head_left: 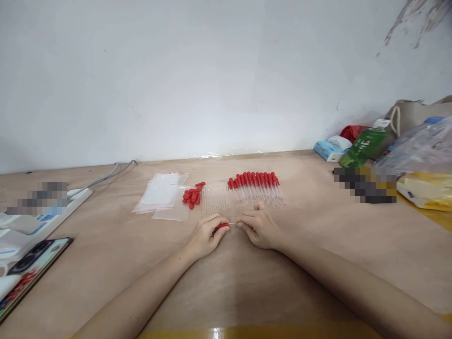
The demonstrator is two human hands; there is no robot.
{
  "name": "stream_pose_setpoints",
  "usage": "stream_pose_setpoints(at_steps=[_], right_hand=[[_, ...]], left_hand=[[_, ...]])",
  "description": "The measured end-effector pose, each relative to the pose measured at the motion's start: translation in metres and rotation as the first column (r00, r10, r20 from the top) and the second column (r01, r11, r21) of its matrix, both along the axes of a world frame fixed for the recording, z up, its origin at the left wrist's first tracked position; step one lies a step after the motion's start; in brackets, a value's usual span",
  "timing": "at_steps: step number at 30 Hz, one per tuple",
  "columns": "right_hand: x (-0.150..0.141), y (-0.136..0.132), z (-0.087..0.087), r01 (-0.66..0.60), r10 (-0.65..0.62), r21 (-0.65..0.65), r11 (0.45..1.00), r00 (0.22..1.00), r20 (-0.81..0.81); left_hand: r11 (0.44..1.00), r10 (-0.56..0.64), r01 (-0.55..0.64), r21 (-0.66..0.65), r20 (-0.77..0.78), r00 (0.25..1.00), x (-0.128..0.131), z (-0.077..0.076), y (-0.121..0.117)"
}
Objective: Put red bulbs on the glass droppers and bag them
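The left grip (209, 234) pinches one red bulb (222, 226); the right grip (260, 228) pinches one clear tube (233, 224), visible between both hands. Beyond the right grip lie at least ten red-topped droppers (254, 181).

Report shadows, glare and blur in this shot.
Head view: soft shadow on the table below the right arm; head view, bottom edge: bright glare on yellow tape; head view, left and right: blocky pixelation; head view, middle: clear tubes look faint.
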State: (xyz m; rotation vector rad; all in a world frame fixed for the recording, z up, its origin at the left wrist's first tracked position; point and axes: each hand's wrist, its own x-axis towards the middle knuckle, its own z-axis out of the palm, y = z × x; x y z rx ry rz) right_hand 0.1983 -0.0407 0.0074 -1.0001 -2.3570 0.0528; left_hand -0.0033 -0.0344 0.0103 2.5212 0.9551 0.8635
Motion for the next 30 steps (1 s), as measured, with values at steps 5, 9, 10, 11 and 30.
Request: stream_pose_setpoints(at_steps=[5,9,10,11,30], right_hand=[[-0.001,-0.001,0.0,-0.006,0.008,-0.084,0.996,1.0,0.023],[-0.005,0.0,-0.003,-0.017,0.017,-0.135,0.991,1.0,-0.003],[-0.006,-0.001,-0.002,-0.022,0.021,-0.147,0.989,1.0,-0.009],[-0.007,-0.001,0.0,-0.024,0.023,-0.156,0.988,1.0,-0.01],[-0.019,0.081,0.029,0.634,-0.69,-0.401,0.661,0.724,0.008]], left_hand=[[1.0,-0.029,0.029,-0.001,-0.051,0.998,-0.001,-0.003,0.0],[1.0,-0.027,0.027,-0.002,-0.047,0.999,-0.002,-0.004,0.001],[1.0,-0.022,0.022,0.001,-0.048,0.999,-0.002,-0.004,0.001],[1.0,-0.02,0.02,0.006,-0.054,0.998,-0.002,-0.003,0.002],[0.605,0.728,-0.716,0.349,0.122,0.675,-0.05,-0.007,0.05]])
